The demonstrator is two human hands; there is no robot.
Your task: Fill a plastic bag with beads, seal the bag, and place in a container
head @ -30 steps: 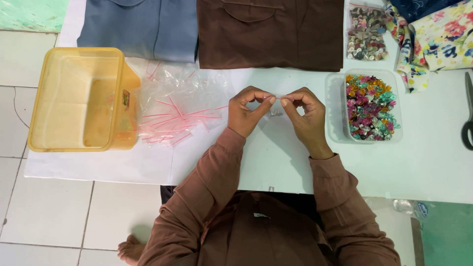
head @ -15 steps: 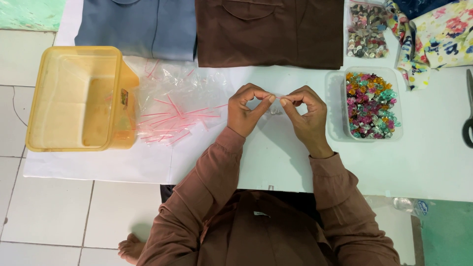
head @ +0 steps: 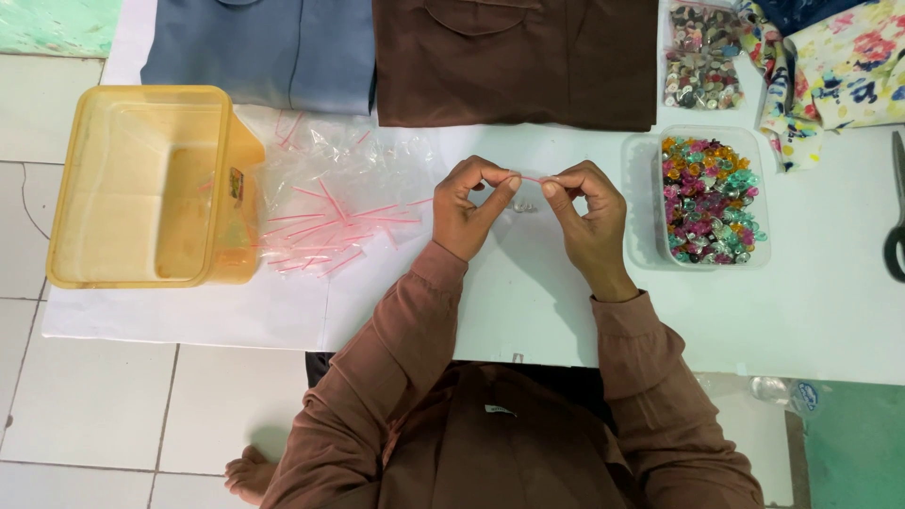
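Nearest, brown long sleeves reaching forward from the lap over a white table covering (head: 490, 311). At their ends, the left hand (head: 468, 212) and the right hand (head: 584, 212) raised close together just above the covering, each pinched shut by thumb and forefinger on one end of a thin pink plastic stick (head: 530, 178), stretched level between the two hands. Probably next to weightless, smooth and slippery, stiff enough to stay straight across the gap yet easily kinked; best held at the very ends with light fingertip pressure, as here. Just beneath the stick, some small pale pieces (head: 528, 207) on the covering, too tiny to tell apart. To the left, touching nothing of the hands, a crumpled clear plastic bag (head: 320, 179) with more loose pink sticks (head: 325, 226) strewn over it, and beyond that a yellow translucent plastic tub (head: 141, 184), seemingly bare inside. To the right, just beside the right hand, a clear rectangular container (head: 712, 198) heaped with shiny multicoloured beads. Farther off, a second clear packet of small shiny pieces (head: 702, 57), a folded brown garment (head: 514, 61), a folded blue-grey garment (head: 264, 52), floral cloth (head: 839, 57) at the far right corner, and dark scissors (head: 896, 217) at the right edge.
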